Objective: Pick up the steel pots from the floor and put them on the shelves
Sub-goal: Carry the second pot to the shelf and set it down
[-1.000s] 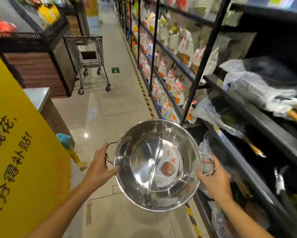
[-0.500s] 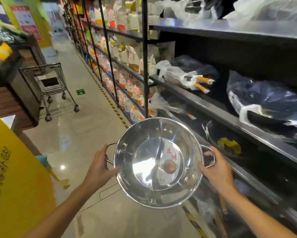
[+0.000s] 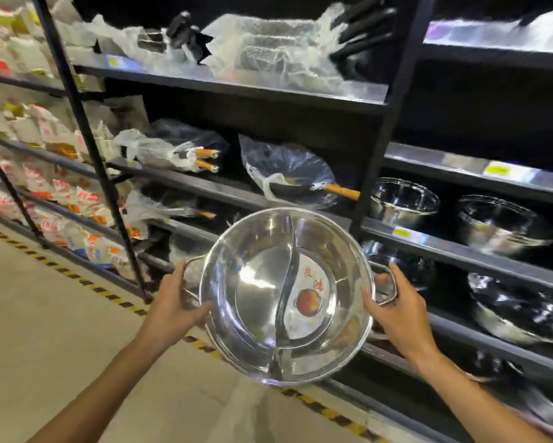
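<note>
I hold a shiny steel pot [image 3: 259, 302] in front of me at waist height, tilted so its inside faces me. It has a curved divider down the middle and a round label with a red picture. My left hand [image 3: 173, 303] grips its left wire handle. Gripping the right wire handle is my right hand [image 3: 396, 310]. The pot hangs in front of the black shelves [image 3: 460, 251], level with a lower shelf. More steel pots [image 3: 402, 201] stand on the shelves at the right.
Plastic-wrapped pans with wooden handles [image 3: 288, 174] lie on the middle shelf. A black upright post [image 3: 383, 135] divides the shelf bays just behind the pot. Bagged goods [image 3: 45, 193] fill the shelves to the left. A yellow-black floor stripe [image 3: 109, 292] runs along the shelf base.
My view has swung right, from looking down the aisle to facing the shelves. The pot stays in both hands and is now close to the bay with steel pots.
</note>
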A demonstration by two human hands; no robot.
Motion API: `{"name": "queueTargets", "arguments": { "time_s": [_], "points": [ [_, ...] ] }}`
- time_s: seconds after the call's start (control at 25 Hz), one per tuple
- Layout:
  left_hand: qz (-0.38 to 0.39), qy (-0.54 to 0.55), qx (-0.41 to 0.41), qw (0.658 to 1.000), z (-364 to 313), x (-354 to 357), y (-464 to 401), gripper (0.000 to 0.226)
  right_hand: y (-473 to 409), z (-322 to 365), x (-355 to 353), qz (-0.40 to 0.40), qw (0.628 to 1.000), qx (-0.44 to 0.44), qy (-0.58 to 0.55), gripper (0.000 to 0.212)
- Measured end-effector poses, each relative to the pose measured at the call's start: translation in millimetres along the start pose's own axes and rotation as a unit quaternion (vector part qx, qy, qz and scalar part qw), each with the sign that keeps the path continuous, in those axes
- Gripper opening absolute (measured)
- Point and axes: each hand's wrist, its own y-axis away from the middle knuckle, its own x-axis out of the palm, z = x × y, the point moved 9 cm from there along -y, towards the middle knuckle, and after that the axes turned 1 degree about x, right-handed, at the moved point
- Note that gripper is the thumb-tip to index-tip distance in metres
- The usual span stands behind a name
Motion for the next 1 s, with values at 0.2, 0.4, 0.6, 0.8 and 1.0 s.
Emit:
{"name": "queueTargets", "arguments": {
  "time_s": [0.2,0.4,0.6,0.8,1.0],
  "points": [
    [0.042,0.056,0.069,0.995,-99,62,7,0.09,39,-13,-130,-0.077,0.996,0.018,0.034,0.09],
    [0.048,0.076,0.106,0.99,-210,114,12,0.099,55,-35,-253,-0.15,0.988,0.028,0.032,0.084],
    [0.032,0.098,0.165,0.981,-327,167,28,0.094,60,-63,-383,-0.196,0.979,0.027,0.039,0.077],
    [0.019,0.1,0.167,0.981,-412,213,47,0.09,40,-78,-480,-0.196,0.98,-0.012,0.04,0.079],
    [-0.006,0.104,0.148,0.984,-449,218,29,0.084,-5,-83,-515,-0.173,0.984,-0.028,-0.042,0.091]
  ]
}}
